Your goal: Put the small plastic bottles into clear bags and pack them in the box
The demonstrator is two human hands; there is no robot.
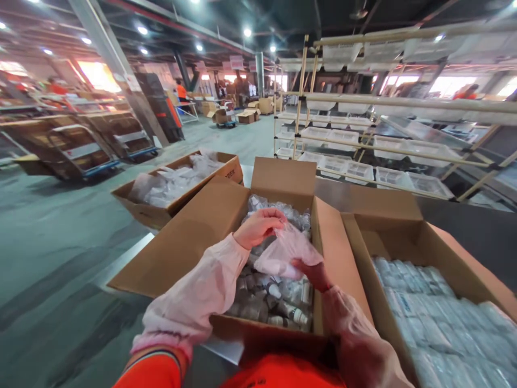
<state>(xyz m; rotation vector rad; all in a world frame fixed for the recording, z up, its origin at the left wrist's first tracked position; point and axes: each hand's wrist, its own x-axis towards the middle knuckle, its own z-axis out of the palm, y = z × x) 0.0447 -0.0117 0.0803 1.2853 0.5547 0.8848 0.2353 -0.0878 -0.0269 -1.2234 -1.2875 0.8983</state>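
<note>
Left hand [259,228] pinches bag [290,249]; right hand [316,274] apparently grips lower.

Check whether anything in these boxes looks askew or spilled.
The containers in the middle box lie jumbled at odd angles, unlike the neatly rowed packs in the right-hand box. No spill shows.

What the bag [293,248] holds is blurred; the rightmost carton [404,240] is cropped.

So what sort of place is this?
Probably a warehouse or factory packing area: open cardboard boxes, a rack of plastic bins, and loaded carts on a wide floor.
</note>
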